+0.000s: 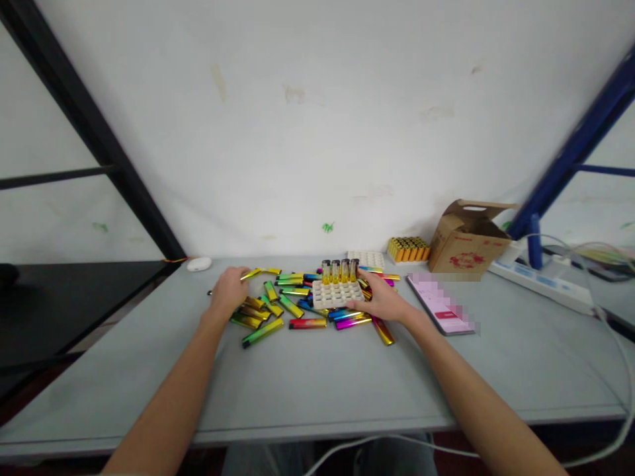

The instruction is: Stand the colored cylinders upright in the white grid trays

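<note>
My left hand (229, 291) is closed at the left of a loose pile of shiny metallic lighters (290, 305). A yellow-gold lighter (251, 274) sticks out at its fingertips, and a small dark tip shows on the hand's other side. My right hand (380, 297) grips the right end of a white tray with holes (337, 295), thumb at the front. Several gold lighters (340, 272) with dark tops stand upright in the tray's back row, while its front holes hold nothing. Below the tray lie a red lighter (307, 324) and a magenta one (353, 322).
Behind the pile is another white holed tray (366, 258). A block of orange-yellow cylinders (408, 249) stands beside an open cardboard box (466, 241). At right lie a phone (439, 304) and a power strip (543, 284) with cables. A white case (199, 264) sits at back left.
</note>
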`<act>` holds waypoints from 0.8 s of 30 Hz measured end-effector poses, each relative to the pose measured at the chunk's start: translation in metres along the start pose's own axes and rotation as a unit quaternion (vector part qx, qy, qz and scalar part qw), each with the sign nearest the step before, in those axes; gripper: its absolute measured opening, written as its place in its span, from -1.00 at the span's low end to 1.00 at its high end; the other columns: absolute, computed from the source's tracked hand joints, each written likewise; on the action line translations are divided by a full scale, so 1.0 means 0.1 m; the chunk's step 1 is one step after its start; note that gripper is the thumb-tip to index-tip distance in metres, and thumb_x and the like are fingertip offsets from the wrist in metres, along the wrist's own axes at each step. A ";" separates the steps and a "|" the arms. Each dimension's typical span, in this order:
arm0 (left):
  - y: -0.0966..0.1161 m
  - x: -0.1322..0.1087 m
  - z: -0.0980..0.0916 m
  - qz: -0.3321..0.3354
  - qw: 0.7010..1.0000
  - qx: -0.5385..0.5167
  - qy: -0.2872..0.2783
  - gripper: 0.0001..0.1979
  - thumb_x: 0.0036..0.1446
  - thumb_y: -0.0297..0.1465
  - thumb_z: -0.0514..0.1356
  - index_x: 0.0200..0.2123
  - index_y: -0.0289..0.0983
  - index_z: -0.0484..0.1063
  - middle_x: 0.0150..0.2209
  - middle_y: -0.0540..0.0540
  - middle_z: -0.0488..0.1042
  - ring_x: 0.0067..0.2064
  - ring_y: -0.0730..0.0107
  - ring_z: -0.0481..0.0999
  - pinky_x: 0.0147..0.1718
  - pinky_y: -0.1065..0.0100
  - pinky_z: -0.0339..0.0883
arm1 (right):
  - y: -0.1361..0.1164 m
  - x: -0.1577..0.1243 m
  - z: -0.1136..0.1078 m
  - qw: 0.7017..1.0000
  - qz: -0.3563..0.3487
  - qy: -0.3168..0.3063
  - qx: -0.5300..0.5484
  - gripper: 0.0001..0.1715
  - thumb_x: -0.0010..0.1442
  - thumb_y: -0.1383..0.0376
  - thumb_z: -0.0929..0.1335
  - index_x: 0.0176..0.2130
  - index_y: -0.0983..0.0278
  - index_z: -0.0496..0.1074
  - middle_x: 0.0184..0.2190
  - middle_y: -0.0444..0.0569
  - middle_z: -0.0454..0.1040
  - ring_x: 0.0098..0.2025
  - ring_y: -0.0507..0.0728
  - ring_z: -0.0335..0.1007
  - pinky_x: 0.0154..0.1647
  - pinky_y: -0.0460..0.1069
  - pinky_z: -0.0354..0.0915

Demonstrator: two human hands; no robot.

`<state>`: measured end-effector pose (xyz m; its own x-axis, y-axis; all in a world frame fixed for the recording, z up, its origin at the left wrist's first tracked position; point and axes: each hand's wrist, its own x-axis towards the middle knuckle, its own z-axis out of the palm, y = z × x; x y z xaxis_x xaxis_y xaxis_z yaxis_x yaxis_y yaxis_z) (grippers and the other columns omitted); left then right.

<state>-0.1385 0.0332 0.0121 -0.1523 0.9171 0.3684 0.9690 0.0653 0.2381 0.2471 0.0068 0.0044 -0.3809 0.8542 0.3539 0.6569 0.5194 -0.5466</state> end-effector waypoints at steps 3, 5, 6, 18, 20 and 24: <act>0.14 -0.04 -0.06 0.033 0.997 -0.052 0.047 -0.69 0.05 -0.46 0.09 -0.14 -0.29 0.49 -0.13 -0.22 0.53 -0.09 0.07 0.51 -0.05 0.12 0.37 | 0.01 0.00 0.01 1.000 -0.002 -0.002 0.007 0.02 -0.02 -0.06 0.45 0.26 0.36 0.15 0.22 0.29 0.24 0.23 0.39 0.21 0.21 0.30 0.15; 0.29 -0.07 -0.10 0.068 0.987 -0.129 0.071 -0.66 0.02 -0.42 0.14 -0.09 -0.28 0.47 -0.18 -0.16 0.54 -0.14 0.14 0.53 -0.04 0.16 0.38 | 0.00 0.00 0.02 1.000 0.000 -0.001 0.010 0.02 -0.02 -0.05 0.45 0.27 0.35 0.15 0.23 0.29 0.24 0.23 0.38 0.20 0.22 0.30 0.14; 0.37 -0.10 -0.12 0.084 0.979 -0.171 0.075 -0.65 0.03 -0.39 0.16 -0.07 -0.28 0.46 -0.18 -0.14 0.54 -0.16 0.17 0.54 -0.06 0.18 0.39 | 0.00 0.00 0.02 1.000 0.002 0.000 0.012 0.03 -0.02 -0.05 0.45 0.27 0.35 0.14 0.23 0.29 0.23 0.23 0.38 0.20 0.22 0.30 0.14; 0.99 -0.44 -0.32 0.167 0.902 -0.396 0.041 -0.47 0.07 -0.23 0.26 0.10 -0.25 0.31 -0.29 -0.03 0.54 -0.26 0.33 0.55 -0.13 0.30 0.42 | -0.16 -0.01 -0.14 0.982 -0.051 0.183 -0.022 -0.28 0.17 0.10 0.33 0.22 0.35 0.16 0.20 0.26 0.24 0.25 0.31 0.14 0.24 0.25 0.10; 1.05 -0.50 -0.33 0.171 0.899 -0.400 0.044 -0.46 0.08 -0.23 0.27 0.12 -0.23 0.29 -0.27 -0.03 0.55 -0.22 0.32 0.54 -0.10 0.29 0.40 | -0.32 0.00 -0.13 0.970 -0.105 0.219 -0.029 -0.49 0.20 0.21 0.30 0.12 0.29 0.28 0.08 0.18 0.37 0.15 0.27 0.26 0.19 0.21 0.17; 1.19 -0.61 -0.32 0.187 0.884 -0.427 0.047 -0.46 0.12 -0.27 0.24 0.15 -0.22 0.23 -0.23 -0.04 0.57 -0.16 0.32 0.54 -0.05 0.28 0.37 | -0.71 0.06 0.07 0.973 -0.164 0.157 -0.039 -0.54 0.16 0.24 0.33 0.06 0.26 0.34 0.01 0.12 0.46 0.06 0.24 0.35 0.10 0.14 0.27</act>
<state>-0.0198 -0.0276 0.0471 0.0931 0.7727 0.6279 0.4614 -0.5923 0.6605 0.1936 -0.0244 0.0400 -0.3688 0.5872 0.7205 0.5858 0.7487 -0.3103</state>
